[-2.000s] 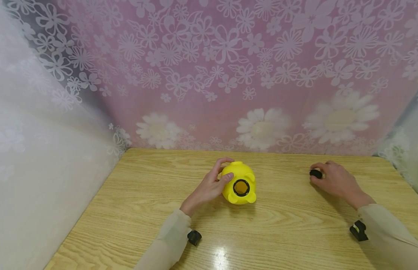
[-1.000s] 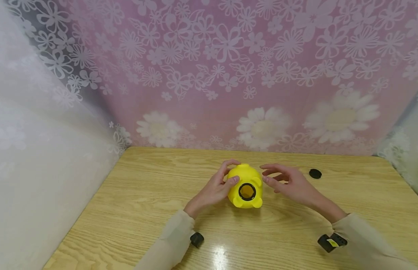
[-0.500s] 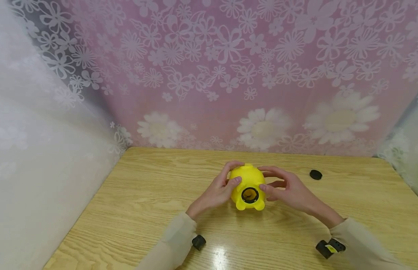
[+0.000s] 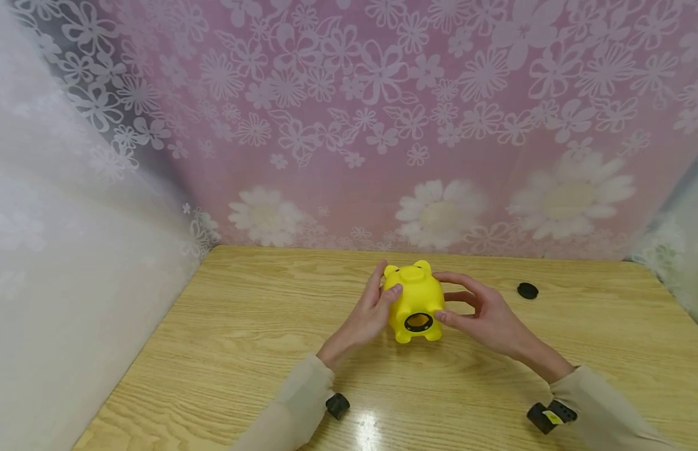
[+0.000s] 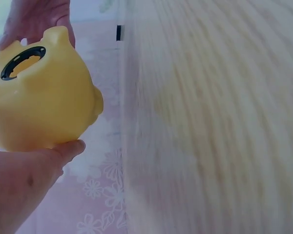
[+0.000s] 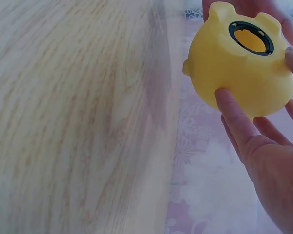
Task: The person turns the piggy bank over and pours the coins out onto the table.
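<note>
Between both hands is a yellow piggy bank (image 4: 419, 291), tilted with its snout and ears up and its belly toward the head camera. A round hole with a black rim (image 4: 418, 322) shows between its feet. My left hand (image 4: 367, 321) grips its left side, thumb across the front. My right hand (image 4: 490, 322) holds the other side, with the thumb beside the hole and curved fingers behind. In the right wrist view the piggy bank (image 6: 234, 73) has fingertips at its side. A black round lid (image 4: 527, 290) lies on the table to the right.
The wooden table (image 4: 242, 326) has its far edge against a pink flowered curtain (image 4: 349, 156). A white curtain (image 4: 84, 250) hangs along the left side. Black wrist cameras (image 4: 338, 406) sit on both sleeves.
My right hand has let go of the black lid on the table and moved left to hold the piggy bank. The bank has shifted slightly right and tipped, bringing its snout into view.
</note>
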{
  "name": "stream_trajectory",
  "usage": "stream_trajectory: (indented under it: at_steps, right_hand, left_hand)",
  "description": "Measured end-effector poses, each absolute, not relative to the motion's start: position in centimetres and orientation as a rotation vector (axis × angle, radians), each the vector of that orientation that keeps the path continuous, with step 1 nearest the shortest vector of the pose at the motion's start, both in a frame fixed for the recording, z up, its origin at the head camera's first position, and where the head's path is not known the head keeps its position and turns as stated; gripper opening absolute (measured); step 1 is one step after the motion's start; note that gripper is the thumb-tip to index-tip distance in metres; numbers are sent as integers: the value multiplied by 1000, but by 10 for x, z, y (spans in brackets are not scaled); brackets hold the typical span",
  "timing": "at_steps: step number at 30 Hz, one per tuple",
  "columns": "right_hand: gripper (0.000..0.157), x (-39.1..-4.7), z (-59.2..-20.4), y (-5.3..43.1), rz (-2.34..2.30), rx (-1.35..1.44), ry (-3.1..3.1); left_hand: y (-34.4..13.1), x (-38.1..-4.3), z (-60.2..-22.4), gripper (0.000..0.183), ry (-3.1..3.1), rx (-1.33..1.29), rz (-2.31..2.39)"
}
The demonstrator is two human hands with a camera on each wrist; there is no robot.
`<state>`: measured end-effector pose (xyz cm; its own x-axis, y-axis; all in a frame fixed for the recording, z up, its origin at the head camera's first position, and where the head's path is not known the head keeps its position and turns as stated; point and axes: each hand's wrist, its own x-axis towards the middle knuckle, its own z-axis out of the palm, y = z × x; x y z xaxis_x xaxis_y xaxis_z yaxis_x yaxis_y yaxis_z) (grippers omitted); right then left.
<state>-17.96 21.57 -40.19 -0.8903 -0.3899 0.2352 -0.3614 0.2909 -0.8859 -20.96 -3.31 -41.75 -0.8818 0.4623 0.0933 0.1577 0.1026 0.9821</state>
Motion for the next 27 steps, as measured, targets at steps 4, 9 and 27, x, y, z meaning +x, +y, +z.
stream_trajectory:
  at_steps: [4,9,27]
  right_hand:
    - [58,-179,-404,216,-1734,-757,2499]
    - [57,-179,-405,216,-1750,-765,2516]
    - [65,-183,-411,212,-1813,-832,2497]
  left_hand:
    - [-30,-209,-416,72,2088,576,1918]
    - [-25,-209,-407,69,1973,456,2006]
    - [-22,-214,-404,66,1639,272,2143]
